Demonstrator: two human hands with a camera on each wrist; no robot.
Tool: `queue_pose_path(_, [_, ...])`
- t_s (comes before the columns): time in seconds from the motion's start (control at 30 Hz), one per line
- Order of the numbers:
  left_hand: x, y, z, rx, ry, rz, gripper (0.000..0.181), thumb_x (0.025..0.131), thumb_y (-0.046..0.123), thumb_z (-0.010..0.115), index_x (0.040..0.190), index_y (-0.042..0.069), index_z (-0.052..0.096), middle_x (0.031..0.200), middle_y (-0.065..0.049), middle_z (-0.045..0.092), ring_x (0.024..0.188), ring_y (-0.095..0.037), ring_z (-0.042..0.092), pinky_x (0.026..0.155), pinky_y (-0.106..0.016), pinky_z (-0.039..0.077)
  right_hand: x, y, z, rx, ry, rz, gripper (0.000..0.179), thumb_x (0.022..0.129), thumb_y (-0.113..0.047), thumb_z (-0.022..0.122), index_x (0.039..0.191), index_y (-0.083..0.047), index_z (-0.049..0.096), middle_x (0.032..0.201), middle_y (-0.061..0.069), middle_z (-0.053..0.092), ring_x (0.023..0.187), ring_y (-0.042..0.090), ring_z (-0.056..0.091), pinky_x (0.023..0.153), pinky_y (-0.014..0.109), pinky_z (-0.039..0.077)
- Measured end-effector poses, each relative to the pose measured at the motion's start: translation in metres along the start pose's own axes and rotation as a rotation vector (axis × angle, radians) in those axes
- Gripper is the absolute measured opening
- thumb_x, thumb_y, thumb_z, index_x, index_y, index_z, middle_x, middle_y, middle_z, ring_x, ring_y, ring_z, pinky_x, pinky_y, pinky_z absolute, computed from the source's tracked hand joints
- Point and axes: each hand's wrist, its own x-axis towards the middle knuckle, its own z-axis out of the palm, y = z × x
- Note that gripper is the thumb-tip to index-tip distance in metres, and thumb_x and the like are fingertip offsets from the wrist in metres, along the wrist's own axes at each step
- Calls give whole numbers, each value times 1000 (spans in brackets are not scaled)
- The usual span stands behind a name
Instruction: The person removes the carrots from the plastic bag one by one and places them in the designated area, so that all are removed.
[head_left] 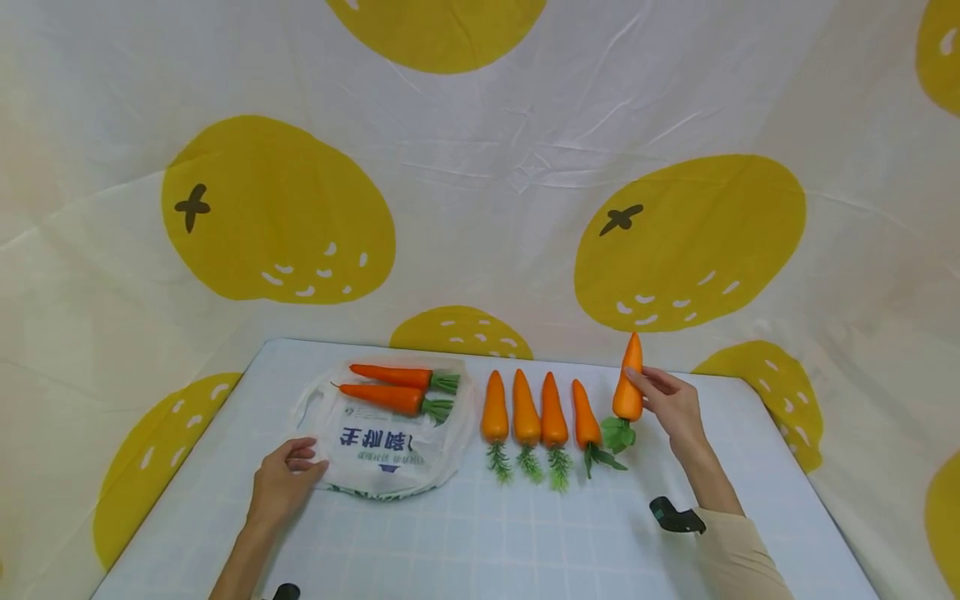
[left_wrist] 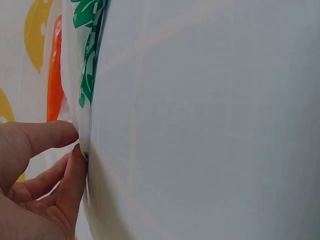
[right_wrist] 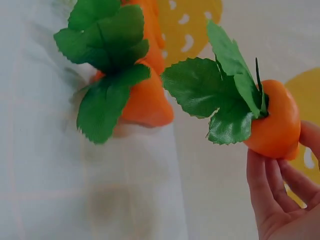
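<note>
My right hand (head_left: 670,402) grips an orange toy carrot (head_left: 627,383) by its body, tip pointing away and broad green leaves toward me. In the right wrist view this carrot (right_wrist: 275,125) is held above the table, fingers on its side and underneath. At the left, a white plastic bag (head_left: 378,454) with dark printing lies flat. My left hand (head_left: 285,479) pinches the bag's near left edge; thumb and finger meet at the rim beside the green leaf print (left_wrist: 87,75). Two slimmer carrots (head_left: 386,397) with short green stubs lie on the bag.
Right of the bag, several carrots (head_left: 525,408) lie side by side in a row, green tops toward me. All rest on a pale checked tablecloth (head_left: 480,542). A curtain (head_left: 480,208) with yellow fruit prints hangs behind the table's far edge.
</note>
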Motion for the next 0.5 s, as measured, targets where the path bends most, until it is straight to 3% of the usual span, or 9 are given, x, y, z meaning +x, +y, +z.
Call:
queue_pose_path(0.27, [-3, 4, -3, -14, -21, 6, 47, 95, 10, 71, 136, -5, 54, 122, -29, 61, 108, -41, 59, 91, -51, 54, 6, 19, -13, -104, -24, 49, 82, 95, -61, 62, 149, 0, 50, 147, 23, 52, 120, 30, 56, 78, 9, 50])
queue_pose_path(0.5, [-2, 3, -2, -14, -14, 8, 46, 95, 9, 71, 136, -5, 54, 121, -29, 61, 107, -41, 60, 92, -52, 54, 12, 36, -14, -173, -30, 93, 87, 92, -64, 64, 148, 1, 51, 146, 25, 53, 118, 32, 56, 76, 11, 49])
